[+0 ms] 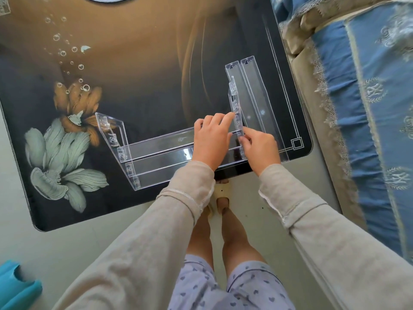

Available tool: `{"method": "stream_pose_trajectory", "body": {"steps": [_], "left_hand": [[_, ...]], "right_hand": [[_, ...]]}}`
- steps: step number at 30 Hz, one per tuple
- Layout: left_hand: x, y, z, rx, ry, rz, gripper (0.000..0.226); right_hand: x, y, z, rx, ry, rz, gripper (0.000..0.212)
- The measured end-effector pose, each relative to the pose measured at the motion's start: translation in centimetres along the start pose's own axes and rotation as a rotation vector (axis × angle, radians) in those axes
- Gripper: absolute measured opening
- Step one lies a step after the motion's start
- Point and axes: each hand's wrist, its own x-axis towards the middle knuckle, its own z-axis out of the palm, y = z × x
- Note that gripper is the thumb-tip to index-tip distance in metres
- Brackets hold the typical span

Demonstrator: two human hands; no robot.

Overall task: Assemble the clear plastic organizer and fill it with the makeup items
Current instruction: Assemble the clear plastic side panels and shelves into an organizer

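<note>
Standing near the front edge of the worktop (145,63), toward its right front corner, a partly built clear plastic organizer (156,153) is seen. Three long shelves are joined to a slanted left side panel (109,130), and a right side panel (235,101) is held upright at their other ends. The lower end of the right side panel is pinched from the outer side between the thumb and fingers of the right hand (260,151). The left hand (211,142) is laid wide over the shelves with its fingers nearly straight, and their tips are pressed against the inner face of the same panel. Two loose shelf pieces (257,90), also clear, are laid side by side along the right edge of the worktop, just beside the right side panel. The worktop is printed with flowers and bubbles on a dark ground. A blue patterned cover (368,108) is seen beyond the right edge. A turquoise object (15,287) is seen on the floor at the lower left, and what it is cannot be told.
</note>
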Motion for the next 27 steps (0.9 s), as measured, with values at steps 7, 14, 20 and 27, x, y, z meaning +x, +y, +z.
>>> {"method": "stream_pose_trajectory", "body": {"steps": [7,14,20,27], "left_hand": [[0.1,-0.6,0.5,0.002,-0.034,0.022,0.042],[0.0,-0.4,0.8,0.089,-0.057,0.038,0.040],[-0.9,-0.4,-0.1,0.149,-0.076,0.038,0.046],[-6.6,-5.0,-1.6,0.349,0.090,-0.097,0.050]], "right_hand": [[0.1,0.0,0.1,-0.007,0.012,-0.003,0.030],[0.1,0.1,0.3,0.011,0.030,0.010,0.029],[-0.1,0.0,0.1,0.028,0.014,0.025,0.028],[0.7,1.5,-1.5,0.360,0.013,0.152,0.024]]}}
